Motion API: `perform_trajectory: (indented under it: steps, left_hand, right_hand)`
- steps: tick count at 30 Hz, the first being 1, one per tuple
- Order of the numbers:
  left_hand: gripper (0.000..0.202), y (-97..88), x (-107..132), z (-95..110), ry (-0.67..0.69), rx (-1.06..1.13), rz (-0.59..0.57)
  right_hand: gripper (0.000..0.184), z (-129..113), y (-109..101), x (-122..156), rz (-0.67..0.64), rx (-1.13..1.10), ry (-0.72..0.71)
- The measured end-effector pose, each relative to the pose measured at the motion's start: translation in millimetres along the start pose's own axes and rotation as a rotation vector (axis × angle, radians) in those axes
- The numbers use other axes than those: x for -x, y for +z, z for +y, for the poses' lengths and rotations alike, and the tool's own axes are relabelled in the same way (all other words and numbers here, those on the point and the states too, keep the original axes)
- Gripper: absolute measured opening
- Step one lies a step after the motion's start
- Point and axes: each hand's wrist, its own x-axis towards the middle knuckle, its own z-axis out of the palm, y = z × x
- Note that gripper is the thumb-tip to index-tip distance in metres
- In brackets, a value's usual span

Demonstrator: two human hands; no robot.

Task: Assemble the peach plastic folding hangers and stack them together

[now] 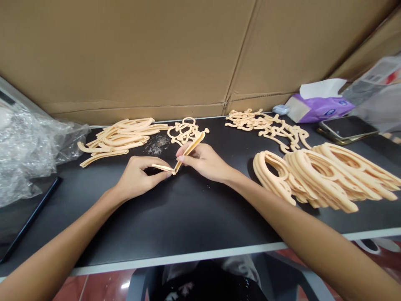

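Over the middle of the black table [188,217], my left hand [139,177] pinches one slim cream plastic hanger arm [163,167] between thumb and fingers. My right hand [205,162] grips a second hanger arm [191,146], which slants up to the right. The two arms meet end to end at a V-shaped corner between my hands; whether they are joined there, I cannot tell. Just behind my right hand lies a small heap of ring-shaped plastic pieces [183,128]. Loose hanger arms [122,136] are piled beyond my left hand.
Small curved plastic pieces [266,123] spread at the back right, behind stacked folding hangers [322,177]. A purple tissue pack [326,108] and a phone [349,126] sit at far right. Clear plastic wrap [34,146] lies left. A cardboard wall [140,58] rises behind.
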Motion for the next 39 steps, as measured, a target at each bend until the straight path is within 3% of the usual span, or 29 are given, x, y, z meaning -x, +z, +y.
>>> perform_trajectory:
  steps: [15,35,39]
  left_hand:
    - [0.010,5.0,3,1,0.081,-0.163,0.101]
    - [0.018,10.8,5,3,-0.026,-0.261,0.216]
    - [0.021,11.1,5,3,-0.123,-0.246,0.241]
  right_hand:
    - [0.009,2,2,0,0.004,0.052,-0.010]
    - [0.008,0,10,-2,0.131,0.005,0.049]
    - [0.007,2,13,-2,0.153,-0.005,0.064]
